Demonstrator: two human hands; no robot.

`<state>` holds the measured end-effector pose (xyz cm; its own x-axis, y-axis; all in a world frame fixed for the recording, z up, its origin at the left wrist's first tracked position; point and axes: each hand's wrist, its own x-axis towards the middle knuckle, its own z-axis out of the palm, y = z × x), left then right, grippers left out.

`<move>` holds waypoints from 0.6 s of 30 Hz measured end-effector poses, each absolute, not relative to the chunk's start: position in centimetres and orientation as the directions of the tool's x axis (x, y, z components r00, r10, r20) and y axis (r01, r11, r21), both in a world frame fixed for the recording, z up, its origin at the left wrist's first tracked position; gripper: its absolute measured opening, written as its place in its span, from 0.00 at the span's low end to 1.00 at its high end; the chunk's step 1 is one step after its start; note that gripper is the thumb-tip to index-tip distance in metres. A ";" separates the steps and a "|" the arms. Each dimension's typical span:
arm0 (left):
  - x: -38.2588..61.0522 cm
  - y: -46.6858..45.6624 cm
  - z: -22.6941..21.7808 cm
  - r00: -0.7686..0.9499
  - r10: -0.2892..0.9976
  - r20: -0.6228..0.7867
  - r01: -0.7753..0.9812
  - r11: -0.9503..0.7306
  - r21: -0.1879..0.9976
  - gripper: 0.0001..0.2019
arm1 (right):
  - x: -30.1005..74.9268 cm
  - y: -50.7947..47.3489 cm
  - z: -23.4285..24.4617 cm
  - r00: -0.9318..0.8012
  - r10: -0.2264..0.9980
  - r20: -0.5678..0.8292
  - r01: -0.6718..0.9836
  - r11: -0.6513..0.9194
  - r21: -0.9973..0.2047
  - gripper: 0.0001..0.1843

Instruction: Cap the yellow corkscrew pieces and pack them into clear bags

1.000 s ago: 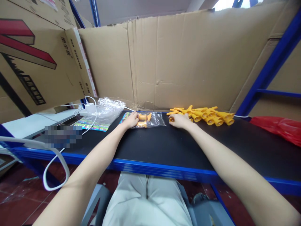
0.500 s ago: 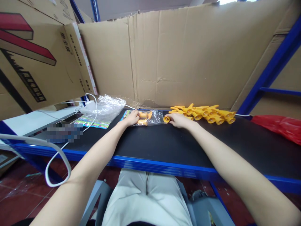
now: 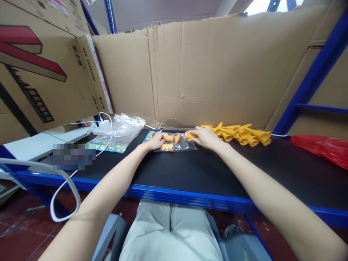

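Observation:
A clear plastic bag (image 3: 183,145) with a colourful printed strip at its left end lies flat on the black shelf top. Several yellow plastic pieces (image 3: 168,147) with flared ends show inside it. My left hand (image 3: 155,141) is closed on the bag's left part, its fingertips against the pieces. In my right hand (image 3: 206,137) is another yellow flared piece (image 3: 191,136), gripped between thumb and fingers at the bag's right end. Whether this piece is inside the bag's mouth I cannot tell. Behind and right of this hand sits a pile of similar yellow pieces (image 3: 244,135).
Clear bags with printed strips (image 3: 123,132) lie to the left, beside a white charger and cable (image 3: 104,125). A red plastic bag (image 3: 320,148) is at the right. Cardboard (image 3: 217,72) walls the back; a blue rail (image 3: 190,198) edges the front.
My right hand has brought its yellow piece slightly left and turned it, so its side now shows instead of its open end. The pieces in the bag have shifted a little; my left hand stays there.

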<state>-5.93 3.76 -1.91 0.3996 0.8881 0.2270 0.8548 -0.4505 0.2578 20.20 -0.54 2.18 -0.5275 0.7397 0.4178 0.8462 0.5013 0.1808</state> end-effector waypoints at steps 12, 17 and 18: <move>-5.5 3.3 -2.0 0.426 0.880 0.211 0.812 -0.475 0.340 0.12 | 19.9 -1.9 3.3 -0.346 0.936 0.065 0.931 0.335 0.143 0.13; -5.4 3.6 -2.5 0.434 0.865 0.252 0.772 -0.501 0.391 0.12 | 19.5 -1.4 2.7 -0.418 0.905 0.079 0.884 0.426 -0.195 0.16; -5.4 3.7 -2.5 0.442 0.857 0.265 0.759 -0.515 0.398 0.12 | 19.3 -1.2 2.3 -0.420 0.902 0.099 0.861 0.430 -0.272 0.17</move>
